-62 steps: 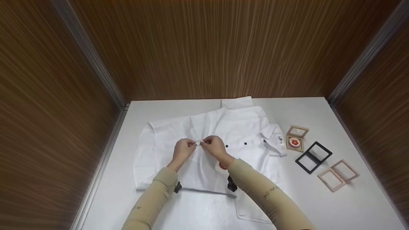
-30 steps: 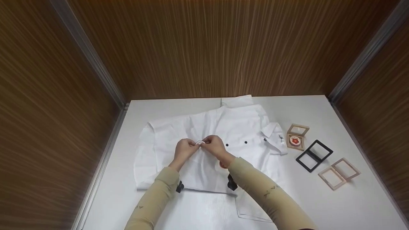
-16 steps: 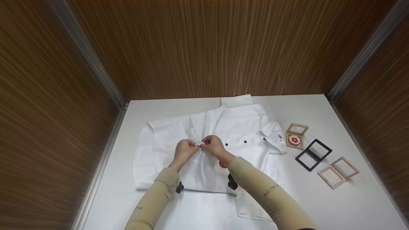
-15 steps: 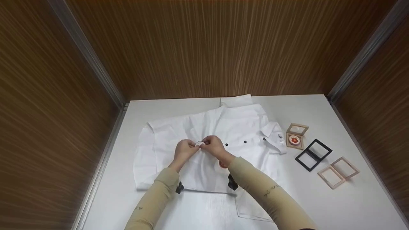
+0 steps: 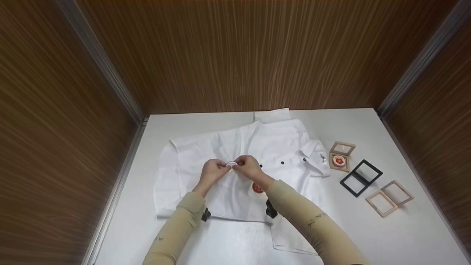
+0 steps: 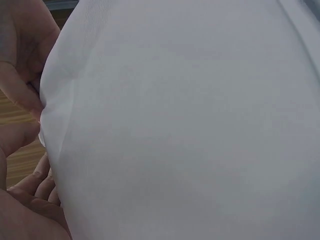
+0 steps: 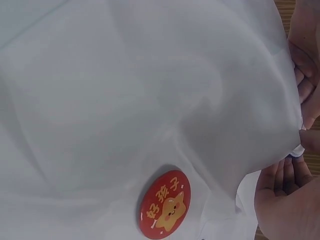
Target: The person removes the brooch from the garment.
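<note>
A white button-up shirt (image 5: 272, 141) lies spread sideways on the white table, its collar to the right, with black buttons (image 5: 282, 162) along the front. My left hand (image 5: 212, 171) and right hand (image 5: 248, 168) meet at the middle of the front, pinching a raised, curved fold of the shirt between thumbs and fingers. Both wrist views are mostly filled by the lifted cloth (image 7: 100, 100), with the fingers at its edge. A red badge (image 7: 166, 206) with a yellow star sits on the shirt below my right hand. Whatever lies between the fingertips is largely hidden.
Right of the shirt stand several opened hinged frame cases: a wooden one (image 5: 339, 168) holding a red-and-white round badge, a black one (image 5: 358, 180) and a pale pink one (image 5: 382, 206). Brown wood-grain panels (image 5: 235, 55) enclose the table (image 5: 128, 228) at the back and sides.
Both hands keep their pinch on the shirt, with small finger shifts at the fold. My right wrist has moved slightly right, and more of the red badge shows beside it.
</note>
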